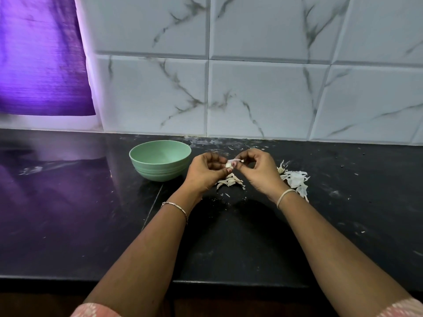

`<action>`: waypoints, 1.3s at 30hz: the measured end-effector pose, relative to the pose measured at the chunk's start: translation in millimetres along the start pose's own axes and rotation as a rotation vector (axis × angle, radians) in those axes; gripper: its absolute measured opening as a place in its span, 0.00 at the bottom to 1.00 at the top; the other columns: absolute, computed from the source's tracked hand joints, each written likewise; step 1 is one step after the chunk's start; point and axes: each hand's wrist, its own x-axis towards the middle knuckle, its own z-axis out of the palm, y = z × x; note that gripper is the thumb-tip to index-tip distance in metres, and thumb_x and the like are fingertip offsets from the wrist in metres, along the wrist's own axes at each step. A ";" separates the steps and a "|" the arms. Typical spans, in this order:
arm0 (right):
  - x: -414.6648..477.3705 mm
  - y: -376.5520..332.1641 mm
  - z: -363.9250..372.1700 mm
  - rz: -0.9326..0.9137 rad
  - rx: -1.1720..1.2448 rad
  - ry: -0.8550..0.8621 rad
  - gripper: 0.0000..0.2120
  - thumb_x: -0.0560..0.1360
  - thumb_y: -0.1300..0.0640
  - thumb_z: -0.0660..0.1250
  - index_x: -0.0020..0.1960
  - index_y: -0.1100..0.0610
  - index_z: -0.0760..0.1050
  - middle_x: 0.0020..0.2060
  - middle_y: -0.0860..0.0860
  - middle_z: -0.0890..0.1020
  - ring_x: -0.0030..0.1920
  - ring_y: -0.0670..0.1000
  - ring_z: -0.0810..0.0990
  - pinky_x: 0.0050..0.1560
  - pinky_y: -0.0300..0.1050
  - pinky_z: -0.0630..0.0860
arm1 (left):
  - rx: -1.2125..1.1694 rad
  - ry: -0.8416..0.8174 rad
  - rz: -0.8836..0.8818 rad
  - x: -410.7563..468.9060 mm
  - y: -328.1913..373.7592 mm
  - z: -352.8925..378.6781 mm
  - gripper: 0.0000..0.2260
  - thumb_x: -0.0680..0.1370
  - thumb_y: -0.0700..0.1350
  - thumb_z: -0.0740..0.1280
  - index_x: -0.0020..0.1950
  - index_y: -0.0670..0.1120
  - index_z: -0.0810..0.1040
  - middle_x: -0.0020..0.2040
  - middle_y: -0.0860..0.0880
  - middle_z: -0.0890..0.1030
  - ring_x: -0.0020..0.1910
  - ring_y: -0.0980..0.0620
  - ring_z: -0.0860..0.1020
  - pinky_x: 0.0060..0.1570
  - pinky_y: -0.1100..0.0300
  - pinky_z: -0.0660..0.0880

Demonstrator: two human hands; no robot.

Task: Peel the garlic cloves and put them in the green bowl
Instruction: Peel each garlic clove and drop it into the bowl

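Note:
A pale green bowl stands on the black counter, left of my hands; what lies inside it I cannot make out. My left hand pinches a small white garlic clove between thumb and fingers. My right hand pinches a strip of papery skin that leads off the clove. Both hands hover just above the counter, touching at the clove. Under them lies a small heap of garlic cloves.
A pile of white garlic skins lies right of my right hand. The black counter ends at a front edge near my elbows. A marble-tiled wall rises behind, with a purple curtain at the left.

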 end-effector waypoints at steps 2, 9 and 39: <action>0.4 -2.9 -0.4 -0.033 -0.050 -0.011 0.04 0.72 0.60 0.74 0.45 0.57 0.81 0.42 0.53 0.83 0.42 0.49 0.80 0.45 0.42 0.76 | 0.041 0.025 -0.004 0.5 -0.7 0.8 0.09 0.70 0.35 0.77 0.44 0.43 0.78 0.38 0.44 0.83 0.37 0.49 0.81 0.45 0.56 0.80; -4.9 -22.7 -17.3 0.168 0.454 -0.266 0.03 0.75 0.63 0.69 0.48 0.56 0.78 0.42 0.50 0.82 0.40 0.43 0.78 0.40 0.33 0.74 | 0.135 0.064 -0.020 4.3 -5.6 1.3 0.07 0.72 0.36 0.75 0.42 0.47 0.80 0.40 0.42 0.84 0.39 0.48 0.82 0.45 0.55 0.79; 1.1 -4.3 -32.7 0.099 0.194 -0.087 0.08 0.76 0.61 0.70 0.55 0.56 0.79 0.49 0.51 0.83 0.49 0.46 0.80 0.53 0.38 0.77 | -0.161 0.052 -0.094 -2.5 8.1 15.0 0.04 0.76 0.33 0.67 0.45 0.41 0.77 0.39 0.44 0.81 0.37 0.49 0.79 0.38 0.63 0.78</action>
